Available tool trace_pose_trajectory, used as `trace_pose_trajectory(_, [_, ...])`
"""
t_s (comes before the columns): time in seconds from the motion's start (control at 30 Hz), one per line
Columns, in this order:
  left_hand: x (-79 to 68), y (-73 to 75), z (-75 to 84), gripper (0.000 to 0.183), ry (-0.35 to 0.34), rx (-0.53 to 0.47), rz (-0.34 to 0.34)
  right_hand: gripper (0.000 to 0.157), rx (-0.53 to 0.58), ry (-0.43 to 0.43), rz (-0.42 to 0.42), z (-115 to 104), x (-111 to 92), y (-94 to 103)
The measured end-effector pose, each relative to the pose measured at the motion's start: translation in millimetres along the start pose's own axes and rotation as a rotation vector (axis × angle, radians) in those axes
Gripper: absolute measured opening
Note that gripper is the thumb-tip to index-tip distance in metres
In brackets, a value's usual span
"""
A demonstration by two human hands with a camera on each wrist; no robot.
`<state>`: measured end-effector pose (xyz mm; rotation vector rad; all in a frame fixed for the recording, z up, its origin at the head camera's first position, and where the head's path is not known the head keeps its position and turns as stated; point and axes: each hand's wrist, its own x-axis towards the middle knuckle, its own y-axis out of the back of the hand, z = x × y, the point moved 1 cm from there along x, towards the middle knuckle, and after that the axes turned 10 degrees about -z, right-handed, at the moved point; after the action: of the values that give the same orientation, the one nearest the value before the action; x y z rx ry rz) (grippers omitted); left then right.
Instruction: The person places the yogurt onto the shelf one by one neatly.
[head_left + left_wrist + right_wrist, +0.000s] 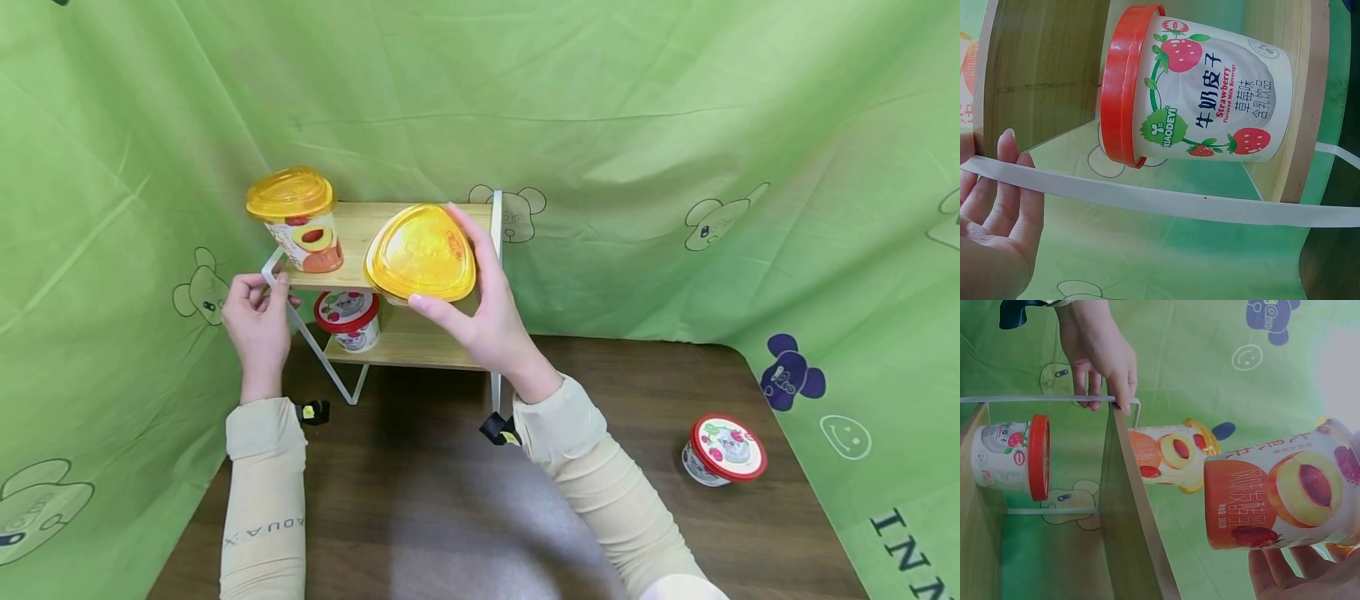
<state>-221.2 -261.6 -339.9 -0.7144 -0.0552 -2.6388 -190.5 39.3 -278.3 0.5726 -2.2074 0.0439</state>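
Observation:
My right hand [487, 312] holds a peach yogurt cup [1279, 494] by its sides, its yellow lid [422, 254] facing the head camera. In the right wrist view this cup is beyond the upper board's edge, apart from it. At the shelf's left end, my left hand [258, 321] grips the white metal frame [1116, 192], thumb on one side and fingers on the other. A second peach yogurt cup [311, 242] with a yellow lid stands upright on the upper board [360, 225], close to that hand. Below it, a red-lidded strawberry milk cup [1210, 94] sits on the lower board [427, 343].
Another red-lidded cup [720, 454] stands on the dark wooden table [600, 400] at the right. A green cloth [600, 125] printed with bear heads hangs behind the shelf and along both sides. The frame's right upright [497, 225] rises beside my right hand.

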Motion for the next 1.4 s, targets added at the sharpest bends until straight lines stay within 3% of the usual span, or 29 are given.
trace_pose_trajectory(0.4, [0.0,-0.1,2.0,0.009,-0.003,-0.02,0.0,0.088,-0.001,-0.026,0.014,-1,4,2.9])
trace_pose_trajectory(1.07, [0.0,-0.3,2.7,0.009,-0.004,-0.016,0.005,0.086,-0.005,0.008,0.014,0,9,3.5])
trace_pose_trajectory(1.4, [-0.2,-0.3,2.6,0.009,-0.016,-0.021,0.007,0.086,-0.02,-0.031,0.029,-3,11,2.3])
